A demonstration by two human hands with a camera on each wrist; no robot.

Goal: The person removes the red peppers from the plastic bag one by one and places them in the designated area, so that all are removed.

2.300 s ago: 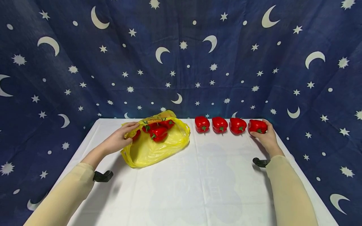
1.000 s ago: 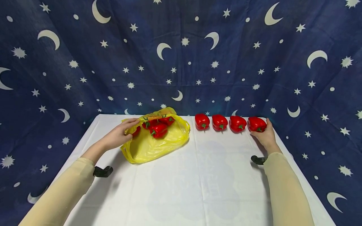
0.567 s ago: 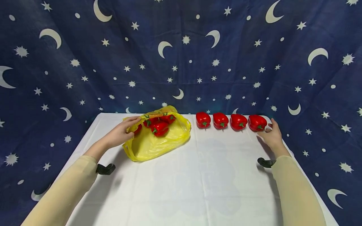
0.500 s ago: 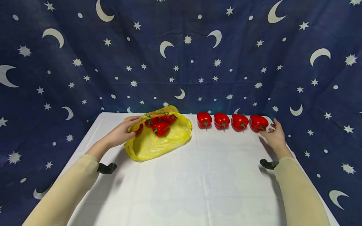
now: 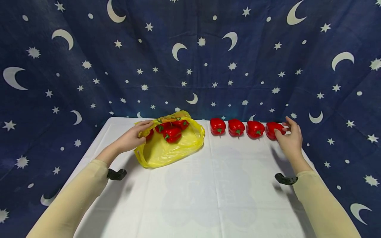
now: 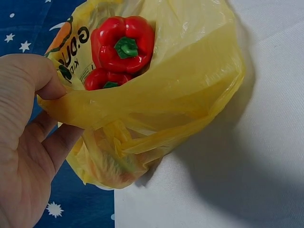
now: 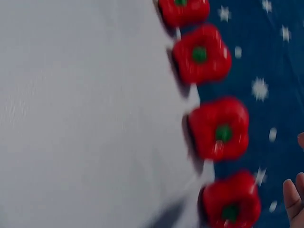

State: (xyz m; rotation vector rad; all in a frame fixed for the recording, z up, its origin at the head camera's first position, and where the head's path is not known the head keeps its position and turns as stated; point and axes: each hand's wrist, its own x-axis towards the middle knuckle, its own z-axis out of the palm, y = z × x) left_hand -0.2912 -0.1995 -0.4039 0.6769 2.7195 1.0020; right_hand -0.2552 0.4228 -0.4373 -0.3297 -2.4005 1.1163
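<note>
My left hand (image 5: 134, 137) pinches the rim of a yellow plastic bag (image 5: 166, 155) lying on its side, its mouth held open. Inside the bag are several red bell peppers (image 5: 172, 135); in the left wrist view two bell peppers (image 6: 124, 43) show clearly. More red bell peppers (image 5: 236, 127) stand in a row along the back right of the table, green stems facing me. My right hand (image 5: 291, 138) is raised just in front of the rightmost bell pepper (image 5: 272, 131), partly covering it, fingers spread and holding nothing. Its fingertips (image 7: 290, 194) appear beside the row in the right wrist view.
A white cloth covers the table (image 5: 190, 198). Behind it and on both sides hangs a dark blue curtain (image 5: 190, 59) with moons and stars. The row of peppers stands close to the table's back edge.
My right hand has let go of the rightmost bell pepper and lifted away from it. My left hand keeps its hold on the bag's rim.
</note>
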